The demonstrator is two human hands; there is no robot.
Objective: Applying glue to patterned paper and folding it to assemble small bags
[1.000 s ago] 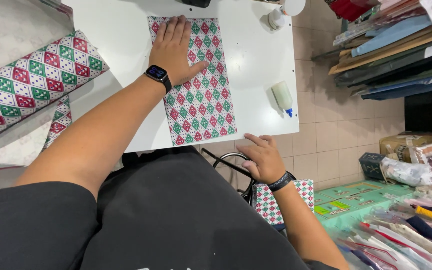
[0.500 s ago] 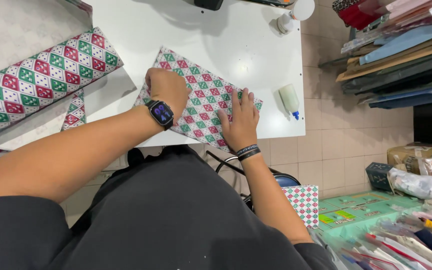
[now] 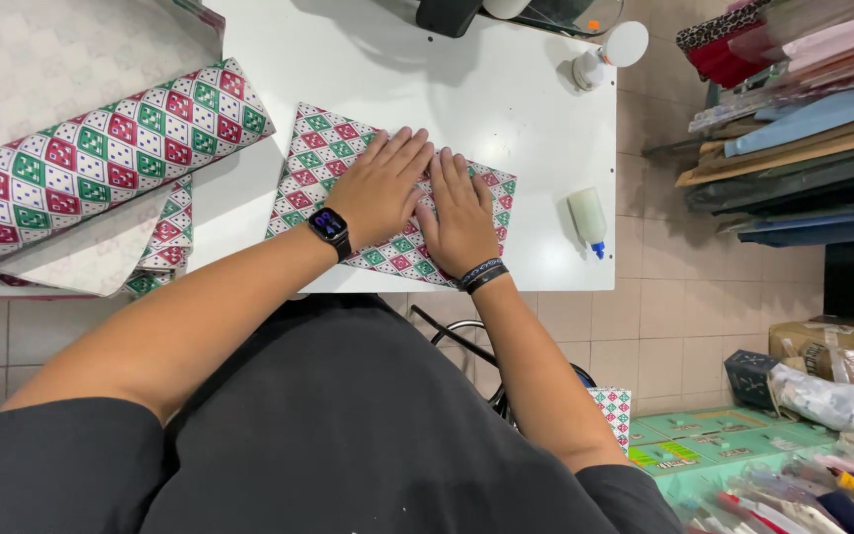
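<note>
Paper (image 3: 338, 158) now lies turned slantwise under my left hand (image 3: 380, 193) and right hand (image 3: 459, 216), fingers flat, grasping nothing, glue bottle (image 3: 586, 218) at three o'clock.

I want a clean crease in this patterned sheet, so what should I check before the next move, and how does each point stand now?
1. Left hand flat on the patterned sheet: ok.
2. Right hand flat beside it, both pressing: ok.
3. Sheet fully on the white table: ok; near edge sits close to the table edge.
4. Glue bottle clear of the sheet: ok.
5. Paper roll apart from the sheet: ok.
6. Edges aligned under the hands: cannot tell.
</note>
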